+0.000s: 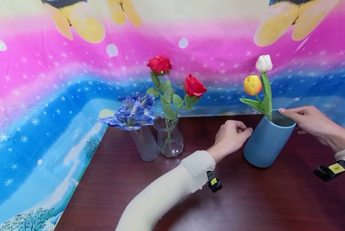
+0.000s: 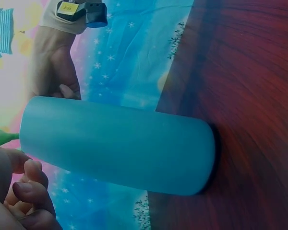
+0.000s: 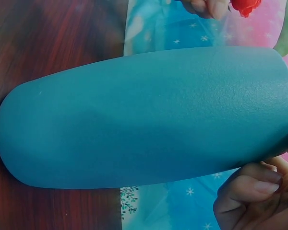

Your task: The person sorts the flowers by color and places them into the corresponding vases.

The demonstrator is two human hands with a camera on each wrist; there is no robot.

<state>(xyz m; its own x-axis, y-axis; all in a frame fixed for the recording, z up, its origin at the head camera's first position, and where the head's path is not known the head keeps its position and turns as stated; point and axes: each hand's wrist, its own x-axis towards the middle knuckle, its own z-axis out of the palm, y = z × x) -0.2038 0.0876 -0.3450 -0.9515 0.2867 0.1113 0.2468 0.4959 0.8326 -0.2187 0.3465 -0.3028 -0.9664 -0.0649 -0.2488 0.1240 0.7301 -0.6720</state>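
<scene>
A blue vase (image 1: 269, 141) stands on the dark wooden table. Out of its mouth rise a white tulip (image 1: 264, 63) and a yellow-orange tulip (image 1: 252, 85), both leaning at the left side of the rim. My right hand (image 1: 312, 120) grips the vase's rim on the right, thumb over the edge and fingers curled below it outside. Close to the vase's left side is my left hand (image 1: 231, 136), its fingers loosely curled with nothing seen in them. In the left wrist view, those curled fingers (image 2: 33, 187) are near the vase's upper end.
Left of my left hand, a clear glass vase (image 1: 172, 146) holds two red roses (image 1: 194, 86). Touching or close beside it, a frosted vase (image 1: 146, 146) holds blue-purple irises (image 1: 133, 112). A printed cloth backdrop (image 1: 218, 64) hangs behind the table (image 1: 247, 199).
</scene>
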